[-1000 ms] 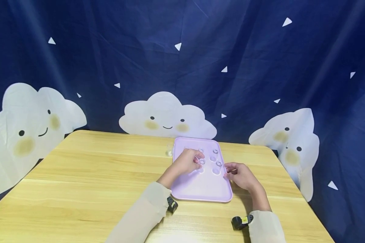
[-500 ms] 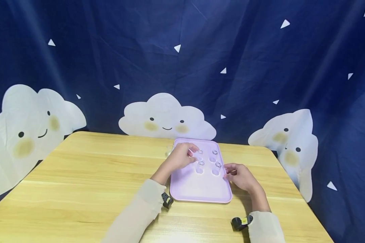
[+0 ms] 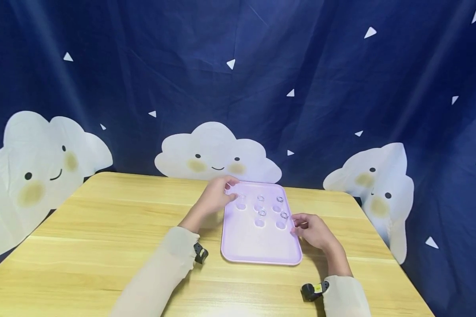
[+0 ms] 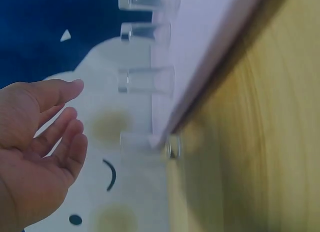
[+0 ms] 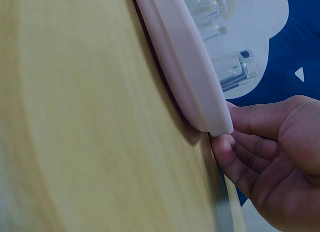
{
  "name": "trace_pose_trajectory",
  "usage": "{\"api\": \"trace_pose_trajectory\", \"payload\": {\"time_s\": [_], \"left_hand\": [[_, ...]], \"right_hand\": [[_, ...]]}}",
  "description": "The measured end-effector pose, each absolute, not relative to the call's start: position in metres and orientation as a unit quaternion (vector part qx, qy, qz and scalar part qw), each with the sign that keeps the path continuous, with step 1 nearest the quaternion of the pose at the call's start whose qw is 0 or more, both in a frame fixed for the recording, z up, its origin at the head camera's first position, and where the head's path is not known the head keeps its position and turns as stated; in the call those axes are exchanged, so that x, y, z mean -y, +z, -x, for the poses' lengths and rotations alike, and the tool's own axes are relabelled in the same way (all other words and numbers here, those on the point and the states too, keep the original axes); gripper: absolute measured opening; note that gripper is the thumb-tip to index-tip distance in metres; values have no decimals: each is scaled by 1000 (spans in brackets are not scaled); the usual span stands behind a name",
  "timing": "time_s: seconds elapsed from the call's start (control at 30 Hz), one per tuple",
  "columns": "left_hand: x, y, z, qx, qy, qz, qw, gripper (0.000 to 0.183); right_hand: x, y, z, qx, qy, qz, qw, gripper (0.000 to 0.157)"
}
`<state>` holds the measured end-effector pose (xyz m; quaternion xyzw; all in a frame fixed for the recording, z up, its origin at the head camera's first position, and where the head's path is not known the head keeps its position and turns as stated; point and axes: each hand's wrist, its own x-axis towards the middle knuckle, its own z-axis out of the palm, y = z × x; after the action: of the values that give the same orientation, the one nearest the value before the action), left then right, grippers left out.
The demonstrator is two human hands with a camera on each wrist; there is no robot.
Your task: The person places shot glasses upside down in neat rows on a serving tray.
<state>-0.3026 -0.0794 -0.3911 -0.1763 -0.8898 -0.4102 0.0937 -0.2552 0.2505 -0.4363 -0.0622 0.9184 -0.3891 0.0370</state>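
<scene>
Several small clear glasses (image 3: 260,219) stand on a light purple tray (image 3: 262,246), their thick bases facing up. Just past the tray's left edge, one more clear glass (image 4: 145,144) stands on the table with its thick base down; my left hand mostly covers it in the head view. That left hand (image 3: 215,194) is above the tray's far left side, fingers loosely bent and holding nothing; the left wrist view shows a gap between it and the glasses. At the tray's right edge my right hand (image 3: 316,230) pinches the rim, thumb above and fingers below.
The tray lies on a light wooden table (image 3: 103,237), towards its far side. Behind the table hangs a dark blue cloth (image 3: 190,79) printed with white clouds and triangles. Each sleeve has a small black camera (image 3: 310,291) near the wrist.
My left hand has left the glasses mid-tray and moved left and away to the tray's far left edge. The glasses it covered now show. My right hand has stayed at the rim.
</scene>
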Motion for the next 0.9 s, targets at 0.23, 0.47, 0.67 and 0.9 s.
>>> {"api": "trace_pose_trajectory", "payload": {"time_s": [0.23,0.47,0.67,0.9], "left_hand": [[106,-394,309,891,-411,168,98,45],[122,-408,316,886,-433,145,84,53],[126,-419,322,887,-440,127,61,59],[129,-429,329,889,-444,111,23,63]], "right_hand": [[-250,-436,255,-918,-389,63,36,36],[-250,-435,254,-920,-386,62,36,36],[-250,-435,254,-922,-382,62,34,36],[-250,-435,253,-921,-383,65,33,36]]}}
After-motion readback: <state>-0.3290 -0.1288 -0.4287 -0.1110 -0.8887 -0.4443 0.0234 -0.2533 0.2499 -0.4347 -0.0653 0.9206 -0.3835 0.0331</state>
